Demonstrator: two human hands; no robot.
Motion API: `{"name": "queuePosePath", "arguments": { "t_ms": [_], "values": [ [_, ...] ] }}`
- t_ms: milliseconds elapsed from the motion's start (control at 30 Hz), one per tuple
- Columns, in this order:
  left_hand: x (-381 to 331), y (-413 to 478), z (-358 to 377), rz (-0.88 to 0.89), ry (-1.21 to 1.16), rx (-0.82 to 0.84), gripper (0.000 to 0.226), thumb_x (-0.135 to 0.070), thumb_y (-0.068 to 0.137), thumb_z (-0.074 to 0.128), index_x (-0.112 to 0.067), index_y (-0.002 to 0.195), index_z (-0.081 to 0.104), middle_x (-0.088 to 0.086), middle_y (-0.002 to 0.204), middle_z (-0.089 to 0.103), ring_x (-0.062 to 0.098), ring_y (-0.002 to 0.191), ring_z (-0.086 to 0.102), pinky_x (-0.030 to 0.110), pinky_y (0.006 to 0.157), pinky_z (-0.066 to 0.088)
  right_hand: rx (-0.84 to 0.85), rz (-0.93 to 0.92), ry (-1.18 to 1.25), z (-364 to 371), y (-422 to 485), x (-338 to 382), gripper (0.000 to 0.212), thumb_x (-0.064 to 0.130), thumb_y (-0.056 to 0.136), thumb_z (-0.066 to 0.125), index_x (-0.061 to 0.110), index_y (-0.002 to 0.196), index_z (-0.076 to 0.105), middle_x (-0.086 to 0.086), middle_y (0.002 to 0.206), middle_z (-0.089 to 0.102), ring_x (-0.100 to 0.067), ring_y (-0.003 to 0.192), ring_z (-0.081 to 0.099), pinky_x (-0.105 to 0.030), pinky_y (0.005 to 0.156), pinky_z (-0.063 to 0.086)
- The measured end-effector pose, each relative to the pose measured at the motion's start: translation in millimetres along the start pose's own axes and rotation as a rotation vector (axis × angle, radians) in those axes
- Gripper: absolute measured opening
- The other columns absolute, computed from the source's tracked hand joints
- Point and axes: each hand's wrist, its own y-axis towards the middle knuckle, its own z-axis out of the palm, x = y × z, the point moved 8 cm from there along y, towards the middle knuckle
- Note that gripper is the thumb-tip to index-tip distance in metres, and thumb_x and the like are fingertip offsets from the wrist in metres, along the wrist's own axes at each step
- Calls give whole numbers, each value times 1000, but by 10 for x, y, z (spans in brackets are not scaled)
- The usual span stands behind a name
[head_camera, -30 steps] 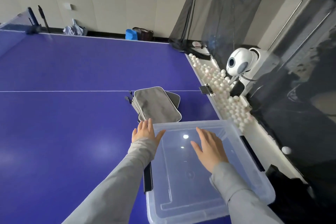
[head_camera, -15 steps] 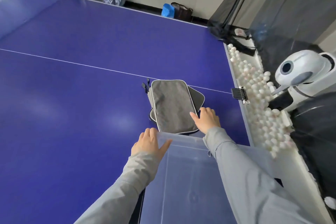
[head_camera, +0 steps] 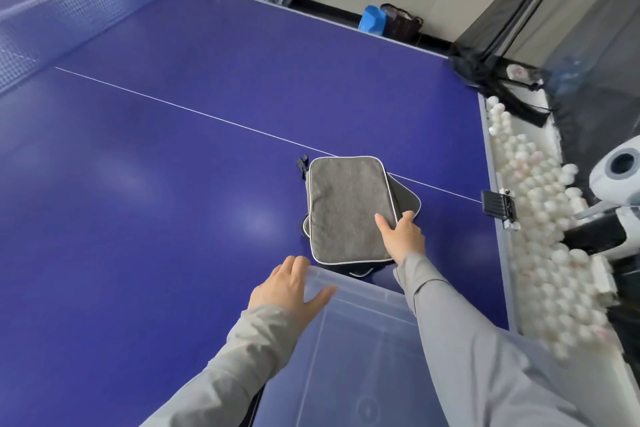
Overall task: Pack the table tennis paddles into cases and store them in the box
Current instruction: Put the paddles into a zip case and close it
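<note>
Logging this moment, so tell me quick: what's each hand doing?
Left hand: open, resting on the clear box rim.
Right hand: gripping the grey case edge.

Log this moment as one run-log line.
stage: grasping cases | right hand: gripping right edge of grey paddle case, stacked on darker case | left hand: on clear box rim | box: on table

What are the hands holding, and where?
The right hand grips the top grey case at its right edge, near the corner. The left hand rests on the clear box's far rim.
</note>
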Motion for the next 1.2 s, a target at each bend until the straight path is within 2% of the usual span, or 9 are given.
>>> {"name": "queuePosePath", "arguments": {
  "t_ms": [200, 300, 467, 533, 667, 800, 1000, 1100, 1200],
  "values": [
    [-12, -7, -9, 20, 22, -11, 56, -68, 85, 38, -23, 119, 42, -11, 118, 47, 12, 114, 46, 29, 70, 38, -121, -82, 185, -349, -161, 254, 48, 38, 91, 58, 0, 116, 42, -23, 116, 59, -42, 108, 54, -45, 90, 43],
    [-25, -29, -85, 46, -20, -70, 52, -58, 92, 34, -22, 128, 41, -6, 124, 46, 15, 121, 43, 31, 85, 41, -182, -96, 324, -530, -354, 388, 46, 38, 89, 60, 2, 114, 44, -19, 114, 60, -40, 107, 54, -48, 93, 43],
    [392, -181, -449, -80, -659, -240, 35, -44, 95, 41, -23, 122, 51, -5, 123, 51, 16, 110, 52, 32, 87, 44, -261, -208, 545, -823, -903, 735, 40, 37, 88, 62, 5, 106, 48, -7, 93, 61, -33, 94, 57, -41, 83, 46],
    [665, -210, -606, -183, -969, -221, 27, -49, 94, 40, -32, 110, 53, -9, 117, 53, 13, 100, 55, 28, 69, 44, -282, -271, 592, -847, -1192, 901, 35, 36, 87, 64, 7, 102, 50, -5, 88, 61, -30, 92, 56, -38, 80, 46],
    [1077, -97, -1190, -137, -1297, -103, 33, -51, 95, 39, -26, 109, 56, -1, 105, 63, 16, 86, 63, 32, 74, 49, -294, -347, 662, -578, -1827, 1302, 27, 34, 87, 65, 14, 97, 50, 9, 79, 55, -13, 76, 56, -20, 66, 42],
    [1441, -45, -1709, -37, -1384, -5, 37, -61, 80, 57, -31, 102, 61, -9, 88, 72, 10, 75, 69, 28, 67, 52, -241, -377, 713, -8, -2302, 1638, 20, 31, 86, 65, 20, 94, 50, 7, 77, 59, 1, 67, 55, -12, 62, 41],
    [2663, -91, -2373, 43, -1352, -114, 37, -39, 72, 76, -30, 104, 60, 0, 88, 74, 21, 77, 72, 28, 59, 55, -273, -274, 785, 1213, -3003, 2348, 15, 33, 88, 62, 34, 93, 47, 8, 83, 64, -4, 76, 60, -5, 62, 41],
    [3212, -172, -2615, 69, -1297, -115, 43, -39, 68, 75, -28, 106, 56, 6, 86, 74, 28, 76, 71, 35, 63, 56, -224, -256, 737, 1581, -3235, 2754, 25, 31, 90, 58, 36, 112, 48, 7, 107, 59, -12, 101, 57, -18, 87, 44],
    [3589, -265, -2758, 118, -1124, -118, 41, -40, 66, 75, -35, 102, 55, 1, 79, 72, 26, 74, 69, 40, 70, 57, -369, -437, 549, 1385, -3424, 3304, 41, 27, 89, 59, 22, 128, 49, 6, 110, 52, -7, 105, 48, -24, 92, 40]
  ]
}}
